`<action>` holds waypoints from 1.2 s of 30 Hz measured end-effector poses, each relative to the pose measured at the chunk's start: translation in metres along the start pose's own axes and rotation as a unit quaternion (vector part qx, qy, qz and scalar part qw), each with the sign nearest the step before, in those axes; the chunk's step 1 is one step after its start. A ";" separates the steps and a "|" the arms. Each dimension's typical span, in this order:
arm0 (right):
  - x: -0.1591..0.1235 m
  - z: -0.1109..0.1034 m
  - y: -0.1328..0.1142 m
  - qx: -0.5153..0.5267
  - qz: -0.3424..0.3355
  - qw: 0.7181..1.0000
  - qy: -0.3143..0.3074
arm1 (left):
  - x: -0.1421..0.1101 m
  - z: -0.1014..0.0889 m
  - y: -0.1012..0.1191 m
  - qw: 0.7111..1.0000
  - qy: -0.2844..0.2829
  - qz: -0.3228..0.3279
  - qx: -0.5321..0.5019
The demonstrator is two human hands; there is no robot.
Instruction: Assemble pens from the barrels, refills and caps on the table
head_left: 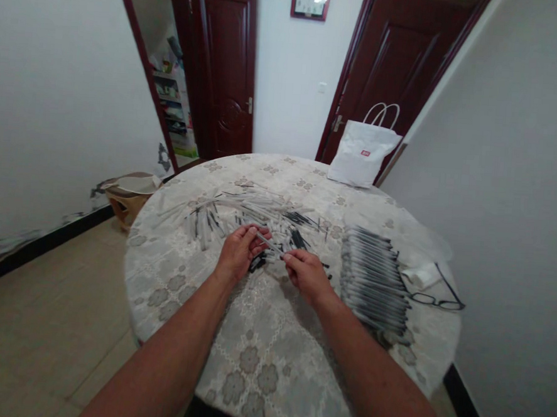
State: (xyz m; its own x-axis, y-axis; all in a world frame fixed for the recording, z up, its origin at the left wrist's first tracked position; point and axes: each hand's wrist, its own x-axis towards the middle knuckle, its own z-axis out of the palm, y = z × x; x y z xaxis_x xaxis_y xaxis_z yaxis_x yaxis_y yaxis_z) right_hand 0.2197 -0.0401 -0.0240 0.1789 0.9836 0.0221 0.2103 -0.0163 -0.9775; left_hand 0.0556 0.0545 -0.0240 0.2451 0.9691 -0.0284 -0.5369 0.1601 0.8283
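Note:
Over the middle of the table, a slim, pale pen spans the gap between my two hands. The fingers of my left hand are closed on its upper left end. At its lower right end, my right hand pinches it near a dark tip. Loose clear pen barrels lie spread behind and left of my hands, with thin refills among them. Small black pen parts lie just beyond my right hand, and more black pieces sit partly hidden by my left hand.
Rows of pens lie side by side on the right of the round, cloth-covered table. Past them are eyeglasses and a crumpled white wrapper. A white bag stands at the back right edge. A stool is left of the table.

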 end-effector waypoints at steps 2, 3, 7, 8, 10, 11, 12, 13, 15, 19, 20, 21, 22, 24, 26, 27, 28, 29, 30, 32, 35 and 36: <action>0.002 -0.002 -0.002 -0.014 0.015 0.999 -0.035 | 0.001 0.000 0.001 1.000 -0.006 0.002 0.011; 0.002 -0.003 -0.004 -0.029 0.010 0.999 -0.039 | 0.001 0.001 0.001 1.000 -0.009 0.003 0.016; -0.004 -0.005 -0.020 -0.113 -0.056 0.992 -0.018 | -0.004 0.006 0.002 0.998 -0.038 -0.009 0.052; -0.006 -0.006 -0.025 -0.140 -0.080 0.987 -0.009 | -0.006 0.008 0.001 0.996 -0.056 -0.015 0.071; -0.012 -0.007 -0.034 -0.195 -0.123 0.973 0.006 | -0.011 0.011 0.000 0.990 -0.091 -0.022 0.106; -0.014 -0.008 -0.039 -0.221 -0.139 0.965 0.012 | -0.012 0.012 0.000 0.987 -0.103 -0.021 0.120; -0.016 -0.011 -0.044 -0.242 -0.149 0.959 0.016 | -0.013 0.012 -0.001 0.985 -0.112 -0.021 0.130; -0.017 -0.017 -0.048 -0.266 -0.154 0.951 0.018 | -0.014 0.012 0.000 0.984 -0.115 -0.020 0.137; -0.017 -0.034 -0.056 -0.334 -0.156 0.929 0.011 | -0.013 0.012 0.001 0.983 -0.105 -0.019 0.147; -0.004 -0.099 -0.066 -0.538 -0.137 0.832 0.013 | -0.010 0.008 0.005 0.981 -0.049 0.003 0.188; 0.002 -0.118 -0.066 -0.567 -0.118 0.814 0.040 | -0.009 0.007 0.006 0.977 -0.036 0.013 0.211; 0.008 -0.139 -0.065 -0.593 -0.092 0.797 0.064 | -0.008 0.006 0.006 0.970 -0.027 0.024 0.242; 0.016 -0.158 -0.062 -0.619 -0.054 0.779 0.079 | -0.008 0.005 0.006 0.960 -0.022 0.035 0.277; 0.030 -0.191 -0.054 -0.650 0.011 0.752 0.106 | -0.008 0.003 0.005 0.932 -0.025 0.059 0.358; 0.042 -0.214 -0.043 -0.659 0.039 0.740 0.128 | -0.009 0.002 0.003 0.890 -0.041 0.098 0.443; 0.047 -0.222 -0.037 -0.662 0.048 0.736 0.134 | -0.010 0.002 0.003 0.867 -0.048 0.121 0.481; 0.051 -0.227 -0.032 -0.665 0.056 0.732 0.138 | -0.011 0.002 0.002 0.843 -0.054 0.144 0.515; 0.055 -0.230 -0.027 -0.667 0.062 0.729 0.138 | -0.012 0.002 0.002 0.822 -0.057 0.164 0.542; 0.058 -0.231 -0.022 -0.669 0.066 0.728 0.136 | -0.012 0.002 0.001 0.806 -0.059 0.179 0.560; 0.063 -0.230 -0.014 -0.671 0.071 0.727 0.129 | -0.012 0.001 0.000 0.789 -0.059 0.195 0.579; 0.065 -0.227 -0.009 -0.672 0.074 0.726 0.124 | -0.010 -0.003 -0.001 0.780 -0.043 0.208 0.589; 0.065 -0.226 -0.009 -0.672 0.073 0.726 0.124 | -0.009 -0.004 -0.001 0.778 -0.036 0.211 0.591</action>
State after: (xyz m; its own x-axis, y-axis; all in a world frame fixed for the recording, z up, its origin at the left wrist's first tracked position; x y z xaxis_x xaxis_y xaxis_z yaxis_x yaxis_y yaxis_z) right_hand 0.4467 -0.0169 0.0339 0.4253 0.8943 0.1390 0.8907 -0.4409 0.1111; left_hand 0.0504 0.0466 -0.0269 0.3166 0.8686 0.3813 0.5243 -0.4952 0.6928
